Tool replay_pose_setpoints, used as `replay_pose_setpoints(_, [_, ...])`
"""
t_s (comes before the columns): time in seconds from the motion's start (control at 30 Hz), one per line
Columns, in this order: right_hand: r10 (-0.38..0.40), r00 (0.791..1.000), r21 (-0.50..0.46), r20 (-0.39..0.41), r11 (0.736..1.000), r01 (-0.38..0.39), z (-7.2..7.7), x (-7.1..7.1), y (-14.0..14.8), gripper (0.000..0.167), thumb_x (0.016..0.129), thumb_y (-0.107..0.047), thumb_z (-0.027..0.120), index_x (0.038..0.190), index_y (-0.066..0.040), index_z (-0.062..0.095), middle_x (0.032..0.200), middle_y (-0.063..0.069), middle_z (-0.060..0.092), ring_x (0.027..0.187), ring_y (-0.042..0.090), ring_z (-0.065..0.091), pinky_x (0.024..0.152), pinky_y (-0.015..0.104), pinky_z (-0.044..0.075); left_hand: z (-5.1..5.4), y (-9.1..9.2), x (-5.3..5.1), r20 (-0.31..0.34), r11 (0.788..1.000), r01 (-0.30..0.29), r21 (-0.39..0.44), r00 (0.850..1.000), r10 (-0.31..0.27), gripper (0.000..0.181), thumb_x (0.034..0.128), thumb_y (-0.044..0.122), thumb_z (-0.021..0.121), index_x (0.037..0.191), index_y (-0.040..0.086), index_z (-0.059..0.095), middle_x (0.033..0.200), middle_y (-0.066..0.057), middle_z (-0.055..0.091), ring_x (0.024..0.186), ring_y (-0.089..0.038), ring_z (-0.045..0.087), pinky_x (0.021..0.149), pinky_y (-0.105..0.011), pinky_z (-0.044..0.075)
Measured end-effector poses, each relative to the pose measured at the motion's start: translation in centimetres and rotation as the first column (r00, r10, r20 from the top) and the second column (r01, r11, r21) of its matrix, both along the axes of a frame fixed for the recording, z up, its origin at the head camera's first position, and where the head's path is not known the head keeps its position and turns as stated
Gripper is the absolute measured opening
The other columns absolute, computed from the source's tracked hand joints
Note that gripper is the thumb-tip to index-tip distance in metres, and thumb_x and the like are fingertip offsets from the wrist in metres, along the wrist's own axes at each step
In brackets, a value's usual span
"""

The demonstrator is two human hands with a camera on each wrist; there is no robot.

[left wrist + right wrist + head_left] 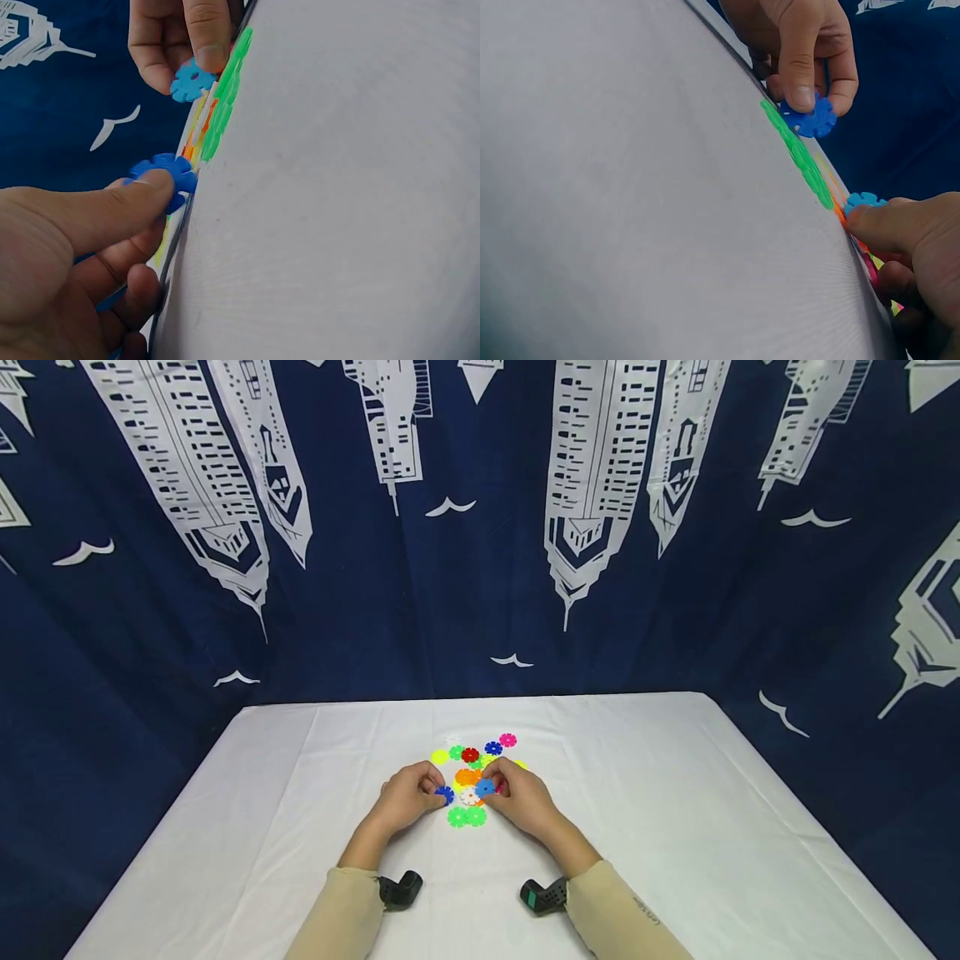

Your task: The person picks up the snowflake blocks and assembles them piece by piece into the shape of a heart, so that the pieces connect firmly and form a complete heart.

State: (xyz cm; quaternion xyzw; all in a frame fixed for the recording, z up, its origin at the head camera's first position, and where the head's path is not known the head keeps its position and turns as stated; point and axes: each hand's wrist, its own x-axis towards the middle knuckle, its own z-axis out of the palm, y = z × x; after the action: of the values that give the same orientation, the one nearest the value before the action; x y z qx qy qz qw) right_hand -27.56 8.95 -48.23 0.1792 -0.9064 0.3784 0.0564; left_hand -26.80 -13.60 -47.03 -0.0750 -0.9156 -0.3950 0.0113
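Note:
My left hand (408, 795) pinches a dark blue notched disc (166, 180) between thumb and fingers. A lighter blue disc (485, 787) is pinched by my right hand (522, 799), a short way to the right. The two held discs are apart, with a white disc (468, 797) lying between them. Two green discs (457, 817) (476, 816) lie side by side just nearer to me. In the right wrist view the right thumb covers part of the light blue disc (864, 200).
Behind the hands lie more discs: orange (465, 777), red (470, 755), yellow (440, 757), dark blue (492, 748) and pink (507, 740). They rest on a white-covered table (300, 793). A dark blue printed curtain (465, 593) hangs behind the table's far edge.

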Motion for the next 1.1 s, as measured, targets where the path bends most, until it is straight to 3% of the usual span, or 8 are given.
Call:
replay_pose_setpoints(0.17, [-0.015, 0.998, -0.116, 0.057, 0.993, 0.022, 0.2, 0.0, 0.2, 0.012, 0.091, -0.013, 0.073, 0.100, -0.015, 0.066, 0.079, -0.003, 0.058, 0.069, 0.011, 0.048, 0.062, 0.020, 0.040, 0.3, -0.1, -0.1, 0.072, 0.982, -0.065, 0.180, 0.996, 0.053, 0.007, 0.0888, 0.010, 0.074, 0.092, 0.005, 0.071, 0.078, -0.003, 0.063, 0.069, -0.014, 0.052, 0.063, -0.025, 0.043])
replay_pose_setpoints(0.3, [-0.001, 0.990, -0.293, 0.142, 0.955, 0.043, 0.7, -0.1, 0.6, 0.006, 0.096, -0.014, 0.066, 0.097, -0.008, 0.065, 0.078, 0.008, 0.063, 0.065, 0.012, 0.050, 0.059, 0.021, 0.042, 0.8, -0.1, -0.4, 0.147, 0.928, -0.147, 0.343, 0.984, 0.101, 0.010, 0.0934, 0.011, 0.067, 0.092, 0.001, 0.067, 0.085, -0.009, 0.074, 0.069, -0.016, 0.064, 0.063, -0.025, 0.047])
replay_pose_setpoints(0.4, [0.028, 0.978, -0.419, 0.206, 0.906, 0.063, 1.5, -0.2, 1.1, 0.012, 0.099, -0.015, 0.062, 0.101, -0.004, 0.063, 0.080, 0.017, 0.066, 0.058, 0.016, 0.049, 0.051, 0.021, 0.041, 1.4, 0.0, -0.4, 0.189, 0.880, -0.156, 0.449, 0.979, 0.077, 0.008, 0.0951, 0.010, 0.063, 0.095, 0.002, 0.061, 0.089, -0.012, 0.078, 0.069, -0.019, 0.071, 0.068, -0.028, 0.055])
replay_pose_setpoints(0.53, [0.043, 0.971, -0.511, 0.234, 0.855, 0.085, 3.2, -0.1, 1.7, 0.017, 0.101, -0.017, 0.059, 0.106, -0.001, 0.060, 0.089, 0.022, 0.072, 0.057, 0.024, 0.054, 0.046, 0.020, 0.037, 2.8, 0.3, 0.0, 0.188, 0.850, -0.107, 0.517, 0.982, 0.009, 0.012, 0.0961, 0.009, 0.061, 0.105, 0.002, 0.062, 0.087, -0.011, 0.078, 0.065, -0.018, 0.071, 0.072, -0.030, 0.058])
replay_pose_setpoints(0.67, [0.038, 0.988, -0.565, 0.152, 0.823, 0.056, 5.5, 0.2, 2.4, 0.017, 0.103, -0.016, 0.056, 0.112, -0.001, 0.058, 0.093, 0.019, 0.073, 0.061, 0.021, 0.058, 0.052, 0.018, 0.041, 5.1, 1.2, 0.8, 0.151, 0.829, -0.089, 0.552, 0.988, 0.005, 0.027, 0.0983, 0.014, 0.062, 0.125, 0.010, 0.063, 0.081, -0.006, 0.077, 0.058, -0.015, 0.062, 0.070, -0.027, 0.057])
replay_pose_setpoints(0.8, [0.026, 0.999, -0.610, 0.028, 0.792, -0.004, 7.6, 0.7, 2.9, 0.018, 0.103, -0.014, 0.054, 0.118, -0.004, 0.059, 0.086, 0.012, 0.070, 0.058, 0.014, 0.054, 0.054, 0.017, 0.044, 7.5, 2.5, 1.8, 0.108, 0.789, -0.056, 0.612, 0.994, -0.013, 0.032, 0.0989, 0.015, 0.062, 0.131, 0.017, 0.059, 0.082, -0.010, 0.074, 0.058, -0.020, 0.059, 0.070, -0.027, 0.058])
replay_pose_setpoints(0.97, [0.020, 0.995, -0.627, -0.100, 0.775, -0.079, 10.1, 1.5, 2.5, 0.019, 0.104, -0.015, 0.052, 0.119, -0.007, 0.060, 0.084, 0.012, 0.066, 0.058, 0.014, 0.052, 0.053, 0.018, 0.044, 10.3, 4.1, 2.9, -0.019, 0.745, 0.063, 0.664, 0.998, -0.068, 0.028, 0.1002, 0.012, 0.059, 0.128, 0.016, 0.058, 0.081, -0.012, 0.068, 0.059, -0.019, 0.058, 0.070, -0.026, 0.059])
replay_pose_setpoints(1.1, [0.015, 0.982, -0.629, -0.187, 0.766, -0.132, 12.4, 2.4, 1.6, 0.018, 0.105, -0.016, 0.051, 0.118, -0.010, 0.061, 0.086, 0.014, 0.064, 0.062, 0.014, 0.051, 0.055, 0.019, 0.044, 12.3, 5.3, 3.9, -0.132, 0.713, 0.169, 0.680, 0.985, -0.108, 0.029, 0.1017, 0.011, 0.055, 0.130, 0.016, 0.059, 0.076, -0.006, 0.059, 0.059, -0.017, 0.055, 0.065, -0.021, 0.056])
